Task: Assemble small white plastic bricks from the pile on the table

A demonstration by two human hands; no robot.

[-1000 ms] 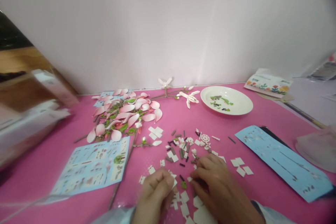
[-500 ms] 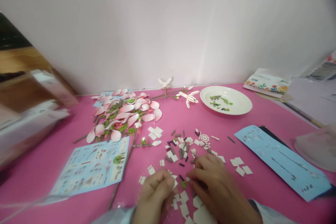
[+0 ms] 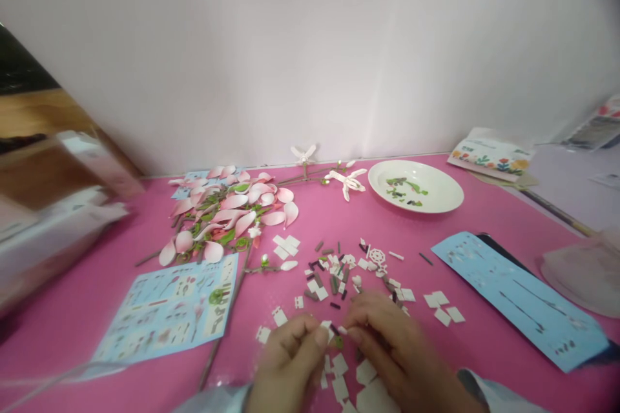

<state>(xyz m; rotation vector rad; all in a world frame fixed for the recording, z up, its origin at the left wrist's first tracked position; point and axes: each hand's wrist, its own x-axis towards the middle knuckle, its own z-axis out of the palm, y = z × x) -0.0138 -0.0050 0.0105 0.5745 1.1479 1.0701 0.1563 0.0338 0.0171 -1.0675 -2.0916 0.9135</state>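
Observation:
At the near middle of the table, my left hand (image 3: pixel 289 358) pinches a small white building piece (image 3: pixel 326 324) between thumb and forefinger. My right hand (image 3: pixel 394 345) is closed in a pinch on a tiny white piece (image 3: pixel 343 330), its fingertips almost touching those of the left. A short dark piece (image 3: pixel 334 330) and a green piece (image 3: pixel 338 341) show in the gap between the hands; whether either is held I cannot tell. Just beyond the fingers lies a scatter of small white, grey and dark pieces (image 3: pixel 334 283). White flat pieces (image 3: pixel 340 363) lie below and between my hands.
Pink petals (image 3: pixel 236 200) and branch parts are heaped at the left, behind a blue instruction sheet (image 3: pixel 159 310). Flowered branches (image 3: pixel 346 181) lie by the wall. A white plate (image 3: pixel 445 197) holds green bits. At the right, a blue leaflet (image 3: pixel 513 297) covers part of a dark object.
Both hands have come closer together, the right fingertips shifting slightly left. The white piece in my left fingers has lifted toward the right hand and shows more clearly.

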